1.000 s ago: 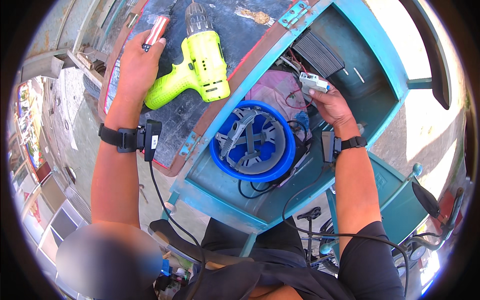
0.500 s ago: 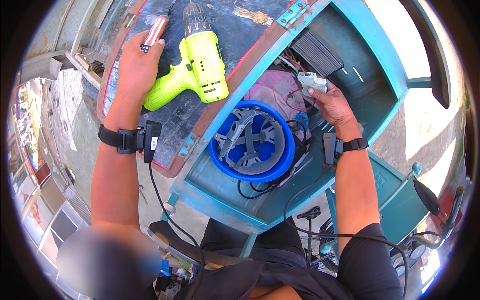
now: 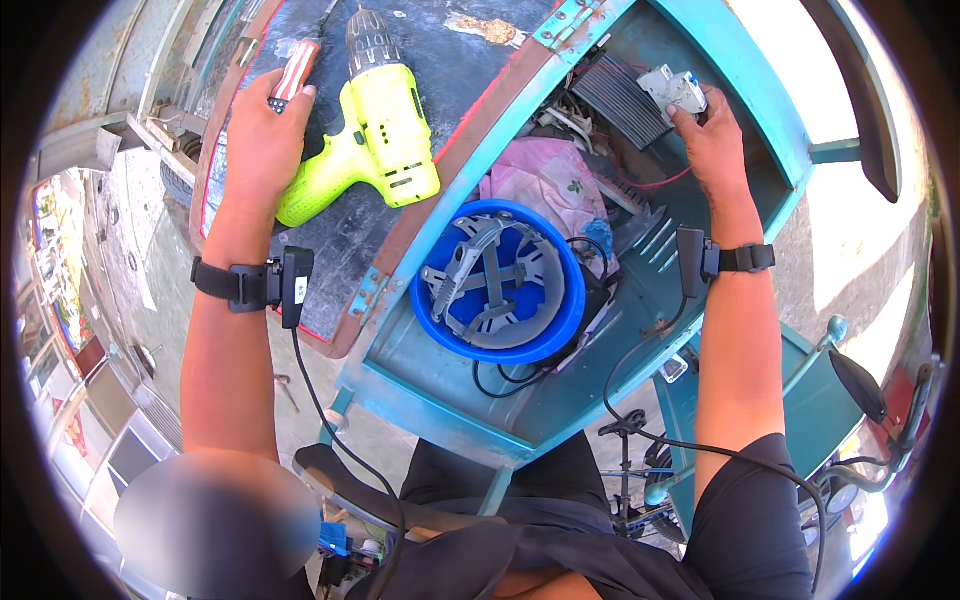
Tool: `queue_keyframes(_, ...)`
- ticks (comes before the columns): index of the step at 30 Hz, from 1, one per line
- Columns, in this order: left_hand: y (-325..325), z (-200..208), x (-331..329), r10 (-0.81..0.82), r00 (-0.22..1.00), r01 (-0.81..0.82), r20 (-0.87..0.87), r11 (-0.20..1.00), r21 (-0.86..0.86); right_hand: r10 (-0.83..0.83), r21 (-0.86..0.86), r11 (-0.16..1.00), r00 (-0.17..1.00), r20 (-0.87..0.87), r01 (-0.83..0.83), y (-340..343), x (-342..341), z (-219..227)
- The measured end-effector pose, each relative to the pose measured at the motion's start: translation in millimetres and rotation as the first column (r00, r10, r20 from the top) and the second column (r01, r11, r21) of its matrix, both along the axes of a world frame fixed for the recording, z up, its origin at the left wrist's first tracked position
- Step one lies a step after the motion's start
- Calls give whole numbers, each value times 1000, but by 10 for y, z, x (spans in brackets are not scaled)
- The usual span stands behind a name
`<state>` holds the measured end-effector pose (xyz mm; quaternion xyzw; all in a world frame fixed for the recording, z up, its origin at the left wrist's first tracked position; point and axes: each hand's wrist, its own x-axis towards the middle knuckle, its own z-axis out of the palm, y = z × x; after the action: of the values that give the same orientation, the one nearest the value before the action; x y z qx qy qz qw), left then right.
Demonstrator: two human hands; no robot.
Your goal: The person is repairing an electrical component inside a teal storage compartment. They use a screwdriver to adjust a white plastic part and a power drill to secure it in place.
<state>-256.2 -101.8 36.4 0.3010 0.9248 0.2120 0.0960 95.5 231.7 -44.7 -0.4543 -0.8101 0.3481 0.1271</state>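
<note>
My left hand (image 3: 268, 130) is closed around a flag-patterned handle (image 3: 295, 72) with red and white stripes and a starred dark end; whether it carries a blade cannot be seen. Beside that hand, a lime-yellow cordless drill (image 3: 385, 135) lies on the dark lid panel (image 3: 440, 70). Over the open teal metal box (image 3: 450, 400), my right hand (image 3: 712, 135) grips a small white circuit breaker (image 3: 672, 90) between thumb and fingers. Just below the breaker sits a black ribbed block (image 3: 622, 100). A thin red wire (image 3: 655, 184) curves near my right hand; where it ends is unclear.
A blue hard hat (image 3: 500, 280) rests upside down in the box, straps showing. Behind it lie a pink cloth (image 3: 545, 180) and white cables (image 3: 570, 122). The hinged lid edge (image 3: 365, 290) runs along the box's left. A bicycle (image 3: 630, 450) stands below right.
My right hand has moved up and right with the circuit breaker, from above the pink cloth to over the ribbed block. My left hand keeps its hold, nearly still.
</note>
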Motion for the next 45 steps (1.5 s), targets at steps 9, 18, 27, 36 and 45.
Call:
queue_keyframes(9,121,168,180,32,999,-32,-13,999,3,-79,190,980,989,123,54,279,-311,-341)
queue_keyframes(18,73,98,102,3,1000,-2,2,999,-40,-101,301,953,965,242,25,630,-442,-771)
queue_keyframes(27,-15,151,35,64,988,-63,142,998,-8,-94,367,929,927,362,-49,824,-451,-860)
queue_keyframes(36,-37,128,88,29,993,-31,111,999,15,-149,443,893,881,450,-76,701,-507,-765)
queue_keyframes(45,-76,60,79,48,995,-52,92,998,34,-157,548,835,929,334,-56,667,-412,-828)
